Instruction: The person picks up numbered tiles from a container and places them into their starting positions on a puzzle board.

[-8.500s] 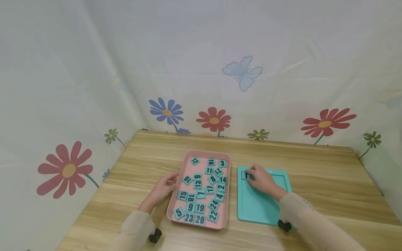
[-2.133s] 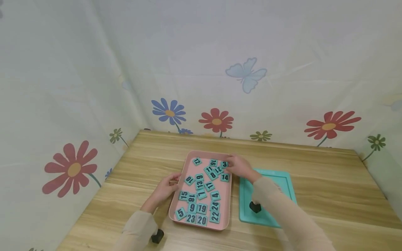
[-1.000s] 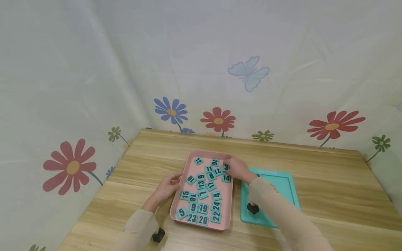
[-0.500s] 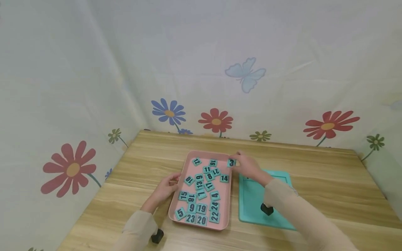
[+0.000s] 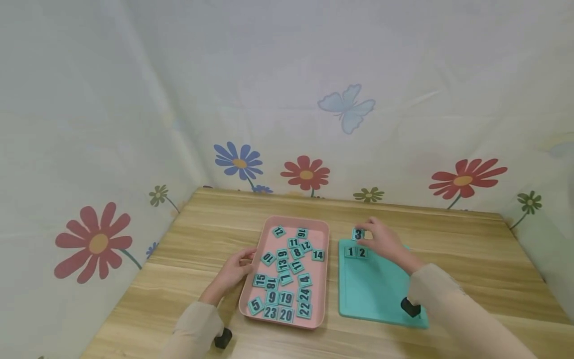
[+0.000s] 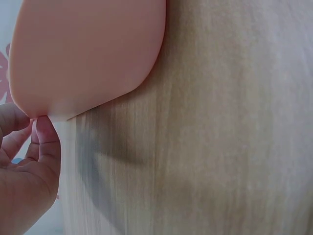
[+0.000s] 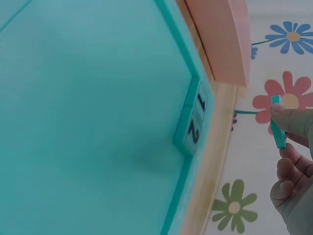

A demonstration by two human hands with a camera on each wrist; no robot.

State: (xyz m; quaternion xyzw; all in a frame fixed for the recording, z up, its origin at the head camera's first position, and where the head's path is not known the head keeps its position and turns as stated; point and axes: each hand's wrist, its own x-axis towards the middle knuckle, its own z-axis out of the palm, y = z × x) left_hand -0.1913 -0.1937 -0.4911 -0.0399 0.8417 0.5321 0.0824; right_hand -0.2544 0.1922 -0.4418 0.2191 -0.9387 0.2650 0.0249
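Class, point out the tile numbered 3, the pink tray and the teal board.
Tile numbered 3 (image 5: 358, 234), head view: its numbered face.
Pink tray (image 5: 317, 282), head view: bare part of its floor.
Teal board (image 7: 98, 117), right wrist view: its bare flat surface.

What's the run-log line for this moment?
left hand: touches pink tray | right hand: pinches tile 3, raised | teal board: tile 1 beside tile 2

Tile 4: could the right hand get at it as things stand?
Probably not: the right hand pinches tile 3, though nothing covers tile 4 in the pink tray.
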